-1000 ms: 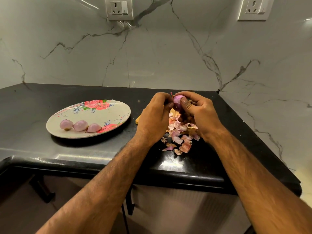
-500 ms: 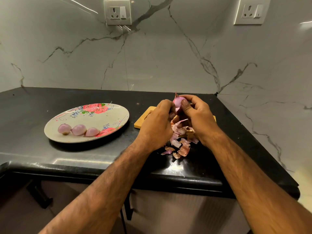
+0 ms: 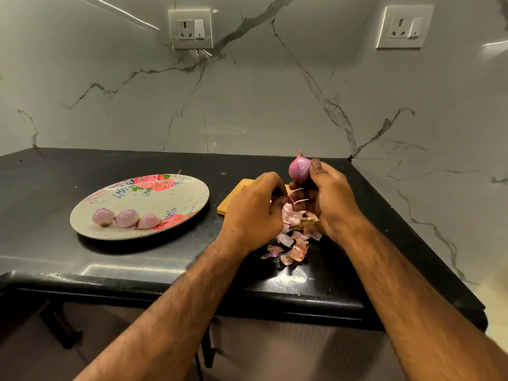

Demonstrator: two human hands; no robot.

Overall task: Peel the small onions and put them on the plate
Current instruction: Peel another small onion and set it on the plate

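Progress stands at three finished and a fourth under way. Three peeled onions (image 3: 127,218) lie in a row on the near side of the flowered plate (image 3: 165,200), which sits on the left part of the dark surface (image 3: 165,259), well apart from the hands.

The right hand (image 3: 330,199) holds the current onion (image 3: 299,169) raised above the work spot, pinched between thumb and fingers, with its pointed tip up. The side that shows is smooth and purple, so most of its dry skin seems to be off. One or two thin strips (image 3: 299,200) hang below it.

The left hand (image 3: 255,213) hovers just beside and lower, with its fingers curled inward. I cannot tell whether they pinch one of those strips or hold nothing.

A heap of torn skins (image 3: 294,243) lies on the surface between the wrists, toward the front edge. A corner of a wooden board (image 3: 232,200) shows behind the left hand.

What seems left for this onion is to pull off the last shreds and carry it across to the plate beside the other three. No unpeeled onions show anywhere, though the hands could hide some. This may be the last one.
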